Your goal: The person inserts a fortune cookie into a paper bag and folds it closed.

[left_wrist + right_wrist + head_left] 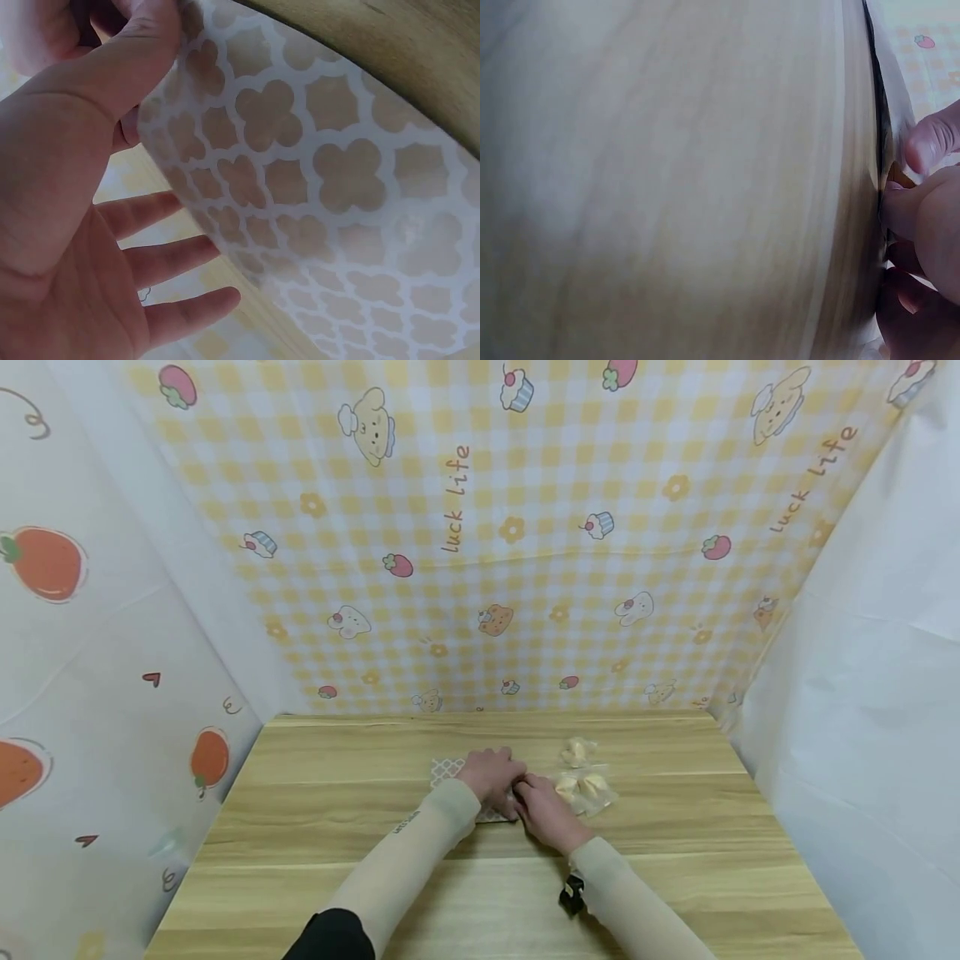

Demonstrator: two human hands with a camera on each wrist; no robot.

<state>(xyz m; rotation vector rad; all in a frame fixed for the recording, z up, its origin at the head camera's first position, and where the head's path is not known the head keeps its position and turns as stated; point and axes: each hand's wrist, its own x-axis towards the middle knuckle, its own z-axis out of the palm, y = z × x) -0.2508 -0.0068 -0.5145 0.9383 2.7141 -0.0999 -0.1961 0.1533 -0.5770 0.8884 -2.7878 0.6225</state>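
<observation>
A flat pouch (447, 768) with a beige-and-white quatrefoil lattice lies on the table beneath my hands. My left hand (491, 777) pinches its right edge between thumb and forefinger. In the left wrist view the patterned face (349, 176) is large, and the other fingers (191, 315) of that hand stretch out along the pouch's edge. From the other side, my right hand (551, 810) meets the left one and grips the same edge with bent fingers. The right wrist view catches only its fingertips (907, 210) at a dark, thin rim; what lies inside is hidden.
Just right of the right hand lie small clear packets (592, 789) with pale yellow pieces, and another packet (577, 752) sits behind them. A black clip-like object (572, 893) is by the right wrist. Printed cloth (510, 527) hangs behind the wooden table (337, 760).
</observation>
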